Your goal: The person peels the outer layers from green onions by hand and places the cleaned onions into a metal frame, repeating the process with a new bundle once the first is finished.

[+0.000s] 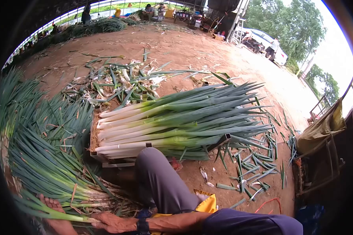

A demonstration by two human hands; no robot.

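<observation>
A long green onion [62, 214] lies between my two hands at the lower left. My right hand [115, 222], with a dark watch on its wrist, is closed around its pale base end. Across the palm of my left hand [53, 204] runs the leafy part, the fingers showing beyond it. Just past my hands is a large heap of untrimmed green onions [47, 156], with soil and roots on their bases. In front of my knee, a metal rack [148, 145] bears a stack of cleaned green onions [176, 117], white ends to the left and green tops to the right.
Peeled skins and leaf scraps [121, 80] litter the dirt floor behind the rack. Cut green tops [259, 168] lie scattered at its right. A metal frame with a yellowish sack [321, 125] stands at the right. Further off are a white car [268, 43] and people.
</observation>
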